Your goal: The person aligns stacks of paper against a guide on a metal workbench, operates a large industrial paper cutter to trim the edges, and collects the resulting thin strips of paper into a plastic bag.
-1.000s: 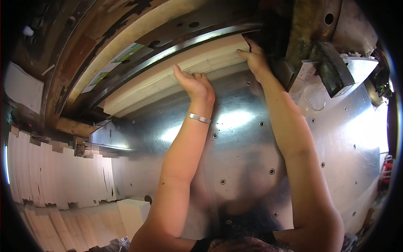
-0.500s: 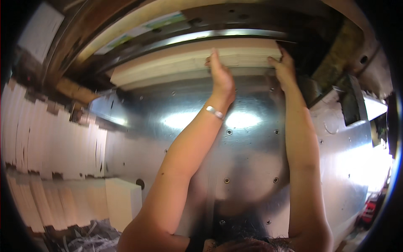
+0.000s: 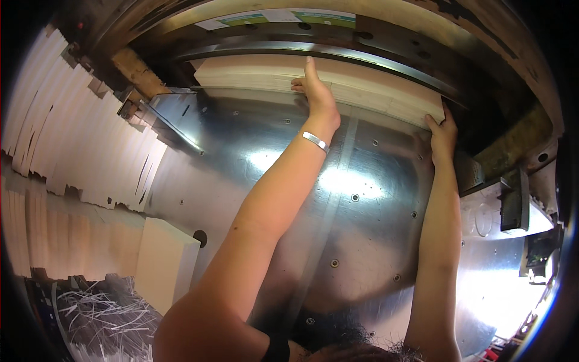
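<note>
The scene is filled mostly by a metal bench (image 3: 374, 235), its shiny surface dotted with small ringed holes. At its left, a broad ridged pile of pale sheets (image 3: 78, 120) is seen, with a pale block (image 3: 163, 259) placed nearer the person. A long pale stack (image 3: 374, 93) is laid flat at the bench's far side, just below a shiny metal bar (image 3: 271, 47). At lower left, a heap of shredded strips (image 3: 105, 314) is shown. The stack's front edge is met by the left hand (image 3: 315, 93) near its middle, with the thumb raised and apart from the fingers, which are partly hidden. The stack's right front corner is cupped by the right hand (image 3: 442, 134), thumb and fingers spread apart around it. A dark metal block (image 3: 514, 202) is set at the right, and a silvery bracelet (image 3: 315, 142) is worn on the left wrist.
</note>
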Demonstrator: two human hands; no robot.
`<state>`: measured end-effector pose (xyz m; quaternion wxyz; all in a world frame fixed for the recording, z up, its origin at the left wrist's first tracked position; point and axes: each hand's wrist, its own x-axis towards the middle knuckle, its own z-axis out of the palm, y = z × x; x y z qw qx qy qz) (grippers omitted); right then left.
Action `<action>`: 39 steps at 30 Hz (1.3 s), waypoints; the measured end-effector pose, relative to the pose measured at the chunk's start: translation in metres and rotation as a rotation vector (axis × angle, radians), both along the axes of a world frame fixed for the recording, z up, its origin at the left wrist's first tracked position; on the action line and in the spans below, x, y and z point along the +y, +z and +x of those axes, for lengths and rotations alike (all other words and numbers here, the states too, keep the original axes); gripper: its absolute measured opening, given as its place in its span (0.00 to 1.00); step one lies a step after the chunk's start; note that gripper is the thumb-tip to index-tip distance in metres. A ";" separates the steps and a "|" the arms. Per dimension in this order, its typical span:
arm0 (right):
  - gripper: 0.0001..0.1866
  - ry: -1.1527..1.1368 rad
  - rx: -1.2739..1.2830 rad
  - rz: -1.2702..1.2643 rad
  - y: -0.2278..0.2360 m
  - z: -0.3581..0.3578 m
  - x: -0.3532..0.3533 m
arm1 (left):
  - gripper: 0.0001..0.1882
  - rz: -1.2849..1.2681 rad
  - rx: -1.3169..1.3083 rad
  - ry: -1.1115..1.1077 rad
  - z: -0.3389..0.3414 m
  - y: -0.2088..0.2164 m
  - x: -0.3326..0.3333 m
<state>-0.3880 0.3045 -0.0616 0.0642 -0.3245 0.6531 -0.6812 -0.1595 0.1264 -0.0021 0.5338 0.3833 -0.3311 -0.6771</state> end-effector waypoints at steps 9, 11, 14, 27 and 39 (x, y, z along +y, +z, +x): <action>0.31 0.011 0.023 0.010 -0.004 -0.008 0.003 | 0.64 0.028 0.079 -0.049 0.006 0.000 -0.012; 0.32 0.021 0.015 0.009 -0.003 -0.006 0.003 | 0.63 0.029 0.083 -0.087 0.008 -0.001 -0.013; 0.32 0.024 0.006 -0.002 0.000 -0.002 0.001 | 0.69 -0.019 0.015 -0.170 0.015 0.000 -0.013; 0.33 0.025 -0.032 -0.026 0.002 0.010 -0.004 | 0.68 -0.011 -0.151 0.359 0.120 -0.017 -0.162; 0.34 -0.022 0.006 0.041 0.001 -0.002 0.008 | 0.64 -0.229 -0.057 0.131 0.161 -0.053 -0.197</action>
